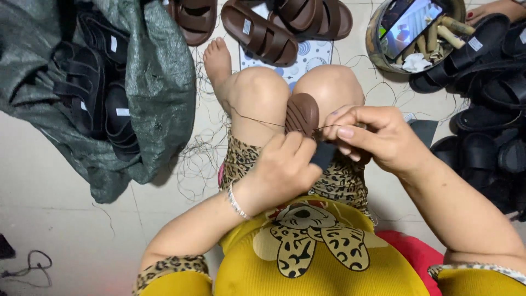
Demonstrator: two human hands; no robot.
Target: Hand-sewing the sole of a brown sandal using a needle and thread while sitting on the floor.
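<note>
A brown sandal (301, 112) stands sole-out between my knees. My left hand (282, 167) grips its lower part, a thin bracelet on the wrist. My right hand (372, 137) is closed beside it, pinching a dark thread (257, 121) that runs taut to the left across my knee. A dark piece (323, 155) shows between both hands; what it is I cannot tell.
A grey-green sack (159, 93) of black sandals lies at left. Brown sandals (263, 30) lie ahead of my foot. A round bowl (416, 35) with a phone and sticks sits top right, beside a pile of black sandals (487, 109). Loose threads (194, 159) litter the floor.
</note>
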